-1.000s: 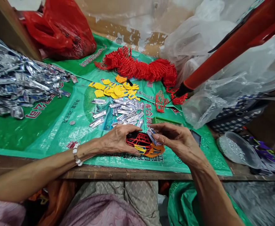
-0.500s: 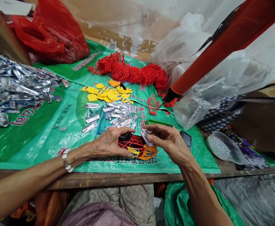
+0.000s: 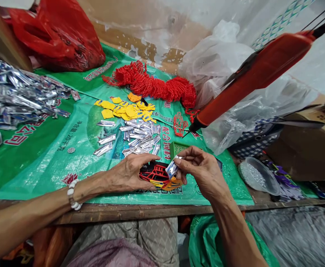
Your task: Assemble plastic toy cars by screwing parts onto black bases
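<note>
My left hand (image 3: 133,171) is closed around the back end of a toy car body (image 3: 157,174) with a red lattice frame, black inside and yellow-orange panels. Between thumb and fingers of my right hand (image 3: 200,167) is a small silver strip (image 3: 172,168) with blue marks, tilted over the car's front. Beyond the hands lies a loose pile of similar silver strips (image 3: 141,135). Yellow panels (image 3: 127,109) are heaped behind it. A green tray (image 3: 179,147) of tiny parts is partly hidden by my right hand.
An electric screwdriver (image 3: 243,81) hangs at the right, its tip near a red lattice frame (image 3: 180,124). A row of red frames (image 3: 157,87) lies at the back. Silver parts (image 3: 15,96) are piled left, near a red bag (image 3: 59,37). A plastic bowl (image 3: 258,176) stands right.
The silver strip in my right hand has tilted and turned, still over the car's front. More of the green tray shows. My left hand still grips the car.
</note>
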Motion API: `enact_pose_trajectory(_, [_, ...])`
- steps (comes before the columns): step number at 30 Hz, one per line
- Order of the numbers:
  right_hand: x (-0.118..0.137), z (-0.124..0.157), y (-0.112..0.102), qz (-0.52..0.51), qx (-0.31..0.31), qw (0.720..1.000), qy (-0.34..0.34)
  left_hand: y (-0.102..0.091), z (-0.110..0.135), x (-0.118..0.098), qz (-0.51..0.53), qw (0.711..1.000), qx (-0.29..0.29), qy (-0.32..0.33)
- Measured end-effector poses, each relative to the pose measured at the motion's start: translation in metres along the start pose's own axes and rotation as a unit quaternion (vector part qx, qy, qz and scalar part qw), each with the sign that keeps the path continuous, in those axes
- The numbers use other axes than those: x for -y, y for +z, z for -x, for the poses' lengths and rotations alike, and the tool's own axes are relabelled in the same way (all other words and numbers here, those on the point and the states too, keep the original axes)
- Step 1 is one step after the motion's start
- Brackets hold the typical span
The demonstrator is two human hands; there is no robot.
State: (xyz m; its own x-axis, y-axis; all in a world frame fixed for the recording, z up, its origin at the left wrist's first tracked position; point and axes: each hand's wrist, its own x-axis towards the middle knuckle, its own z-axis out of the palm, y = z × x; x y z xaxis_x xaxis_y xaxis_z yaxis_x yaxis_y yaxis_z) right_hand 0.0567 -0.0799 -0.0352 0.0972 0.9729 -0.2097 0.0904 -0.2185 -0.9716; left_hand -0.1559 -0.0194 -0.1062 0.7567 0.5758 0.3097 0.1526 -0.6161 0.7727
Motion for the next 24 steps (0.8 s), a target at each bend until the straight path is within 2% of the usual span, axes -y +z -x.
enact_pose_trajectory(5, [-0.002,0.011,0.007,-0.045,-0.05,0.998,0.013,0.001,0.0,0.001,-0.002,1.0,-0.008,0.011])
enact_pose_trajectory(12, [-0.01,0.028,0.024,-0.051,-0.105,0.993,0.011,0.006,0.002,-0.003,0.0,1.0,-0.02,0.007])
enact_pose_trajectory(17, [-0.024,0.036,0.046,-0.07,-0.155,0.985,-0.031,0.011,0.005,-0.004,-0.004,0.999,-0.042,0.033])
enact_pose_trajectory(21, [-0.029,0.039,0.056,-0.049,-0.168,0.982,-0.071,0.014,0.007,-0.003,-0.008,0.997,-0.045,0.054])
enact_pose_trajectory(24, [-0.032,0.043,0.055,0.019,-0.186,0.979,-0.081,0.016,0.008,-0.001,-0.013,0.997,-0.048,0.065])
